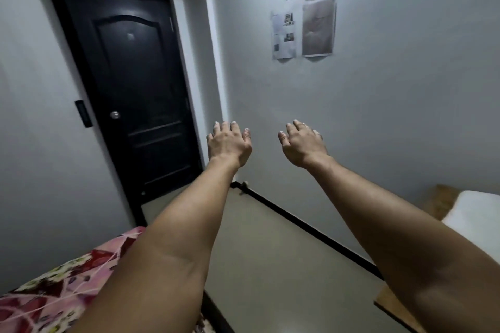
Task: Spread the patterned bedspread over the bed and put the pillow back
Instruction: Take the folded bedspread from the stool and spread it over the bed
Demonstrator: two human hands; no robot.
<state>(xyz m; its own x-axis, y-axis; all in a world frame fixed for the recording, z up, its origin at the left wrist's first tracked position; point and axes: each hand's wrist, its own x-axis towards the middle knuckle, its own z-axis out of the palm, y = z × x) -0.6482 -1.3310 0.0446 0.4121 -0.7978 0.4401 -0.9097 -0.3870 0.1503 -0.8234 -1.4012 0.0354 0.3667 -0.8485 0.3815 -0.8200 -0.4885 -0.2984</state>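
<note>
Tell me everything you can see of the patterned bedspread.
Only a corner of the bedspread shows, at lower left beside the grey wall. It looks like soft fabric, printed with white flowers on pink and dark red patches. It lies fairly flat. The left forearm crosses in front of it; the left hand and right hand are raised clear.

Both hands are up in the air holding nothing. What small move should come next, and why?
Probably lower the left hand and right hand toward the patterned bedspread at lower left and grip its edge. Both hands hang open and empty in mid-air, and neither hand grips the bedspread.
</note>
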